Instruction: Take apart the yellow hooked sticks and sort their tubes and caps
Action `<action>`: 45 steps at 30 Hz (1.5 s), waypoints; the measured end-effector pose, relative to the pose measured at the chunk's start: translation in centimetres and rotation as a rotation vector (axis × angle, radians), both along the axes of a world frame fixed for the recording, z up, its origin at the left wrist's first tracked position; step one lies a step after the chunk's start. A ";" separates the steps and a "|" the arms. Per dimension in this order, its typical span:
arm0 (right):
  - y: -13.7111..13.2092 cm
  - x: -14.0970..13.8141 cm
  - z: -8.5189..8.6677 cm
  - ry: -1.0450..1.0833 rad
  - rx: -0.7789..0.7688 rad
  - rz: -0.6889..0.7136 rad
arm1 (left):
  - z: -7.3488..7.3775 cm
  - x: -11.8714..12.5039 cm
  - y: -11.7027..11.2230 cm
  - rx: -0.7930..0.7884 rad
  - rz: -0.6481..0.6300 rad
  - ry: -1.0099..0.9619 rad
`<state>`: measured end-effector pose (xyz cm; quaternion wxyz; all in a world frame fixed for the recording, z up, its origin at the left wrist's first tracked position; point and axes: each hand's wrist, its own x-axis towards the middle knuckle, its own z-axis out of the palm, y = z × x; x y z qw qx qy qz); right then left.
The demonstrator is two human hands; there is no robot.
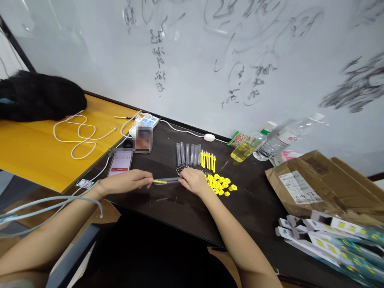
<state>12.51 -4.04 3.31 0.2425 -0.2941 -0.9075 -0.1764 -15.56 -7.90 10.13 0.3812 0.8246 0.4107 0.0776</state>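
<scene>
My left hand (139, 180) is pinched on the outer end of a thin yellow rod (160, 182). The rod's other end appears to lie inside a clear tube (172, 180), held level over the dark table. My right hand (192, 181) is closed around the far end of that tube. Just beyond my right hand stands a row of several clear tubes (187, 154). Beside them lies a row of yellow rods (208, 160) with pale tips. A pile of small yellow caps (220, 184) spreads to the right of my right hand.
A phone (120, 162) and a power strip (147, 122) sit at the left, with white cables nearby. Two bottles, one with yellow liquid (247, 148), lean by the whiteboard (192, 60). A brown package (318, 188) and printed boxes (333, 244) fill the right side.
</scene>
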 end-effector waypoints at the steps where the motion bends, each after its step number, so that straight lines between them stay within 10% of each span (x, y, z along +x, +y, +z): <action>1: -0.1 0.4 0.3 0.028 0.031 0.001 | -0.2 0.7 0.4 0.030 -0.009 -0.041; 13: -1.4 5.7 2.5 0.177 0.157 -0.296 | -1.8 11.1 5.1 0.178 0.085 -0.264; 24: -1.6 6.5 3.0 0.116 -0.020 -0.352 | -5.7 11.3 6.6 -0.275 -0.220 -0.231; 41: -1.8 4.1 1.0 0.224 -0.188 -0.400 | -9.4 13.7 6.4 -0.197 0.226 -0.815; 45: -1.8 2.8 0.2 0.213 -0.196 -0.413 | -7.6 12.7 6.5 -0.031 0.272 -0.919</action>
